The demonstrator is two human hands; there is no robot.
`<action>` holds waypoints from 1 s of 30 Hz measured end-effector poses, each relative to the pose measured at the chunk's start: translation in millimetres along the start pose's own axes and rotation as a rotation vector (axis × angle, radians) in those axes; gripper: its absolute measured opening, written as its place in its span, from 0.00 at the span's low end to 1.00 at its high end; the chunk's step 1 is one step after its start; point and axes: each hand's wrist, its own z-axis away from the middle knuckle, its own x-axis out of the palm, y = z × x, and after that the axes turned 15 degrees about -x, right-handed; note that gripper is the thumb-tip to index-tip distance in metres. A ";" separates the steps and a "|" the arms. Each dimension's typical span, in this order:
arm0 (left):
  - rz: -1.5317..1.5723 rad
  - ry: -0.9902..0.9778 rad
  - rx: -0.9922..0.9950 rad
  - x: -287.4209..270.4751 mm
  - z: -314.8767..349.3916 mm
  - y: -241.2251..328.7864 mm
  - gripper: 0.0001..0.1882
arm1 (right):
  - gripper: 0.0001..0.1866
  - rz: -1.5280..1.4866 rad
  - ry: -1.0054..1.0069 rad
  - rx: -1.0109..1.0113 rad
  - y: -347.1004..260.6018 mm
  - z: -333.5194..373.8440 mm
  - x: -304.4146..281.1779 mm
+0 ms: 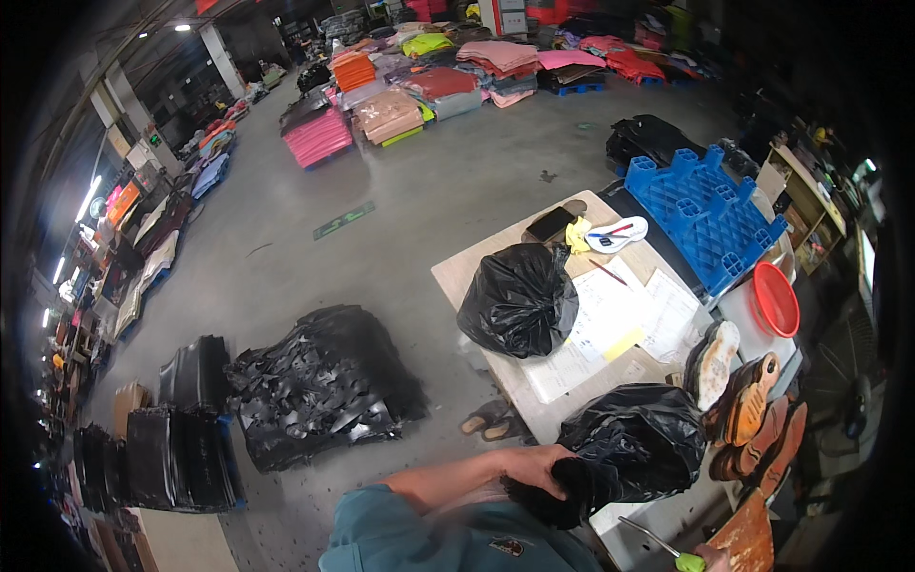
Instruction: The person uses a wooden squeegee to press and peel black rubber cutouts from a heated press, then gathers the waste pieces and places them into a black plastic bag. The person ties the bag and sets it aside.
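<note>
My left hand (536,467) reaches across from the left, its fingers closed on the dark gathered end of a black plastic bag (639,439). This bag lies bulging on the near part of the table; its contents are hidden. At the lower edge, my right hand (713,559) is only partly in view. It appears closed at the end of a green-handled tool (688,562) with a thin metal shaft, which points up and left. Right beside that hand is a worn orange-brown board (745,536). A second full black bag (519,300), gathered at the top, sits farther back on the table.
Papers (610,319), a phone (551,224) and a white sole (617,234) lie on the table (457,272). Brown shoe soles (755,400), a red bowl (775,299) and a blue pallet (703,214) line its right side. Black sheets (324,386) are stacked on the floor leftward.
</note>
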 end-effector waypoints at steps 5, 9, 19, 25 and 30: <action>0.095 0.123 0.010 -0.1 -9.7 -10.3 0.25 | 0.35 0.001 -0.027 -0.011 0.4 2.9 8.5; 0.213 0.238 -0.227 -3.6 -18.7 -9.1 0.24 | 0.35 -0.002 -0.040 -0.027 -0.3 3.7 16.8; 0.277 0.276 -0.234 -3.3 -24.5 -6.3 0.25 | 0.35 -0.003 -0.088 -0.079 -5.8 1.5 30.0; 0.269 0.223 -0.208 -4.0 -15.1 5.4 0.28 | 0.35 0.015 -0.114 -0.106 -5.8 -2.0 31.8; 0.258 0.298 -0.302 -0.2 -2.4 19.8 0.26 | 0.35 0.025 -0.137 -0.113 -1.8 -2.9 36.3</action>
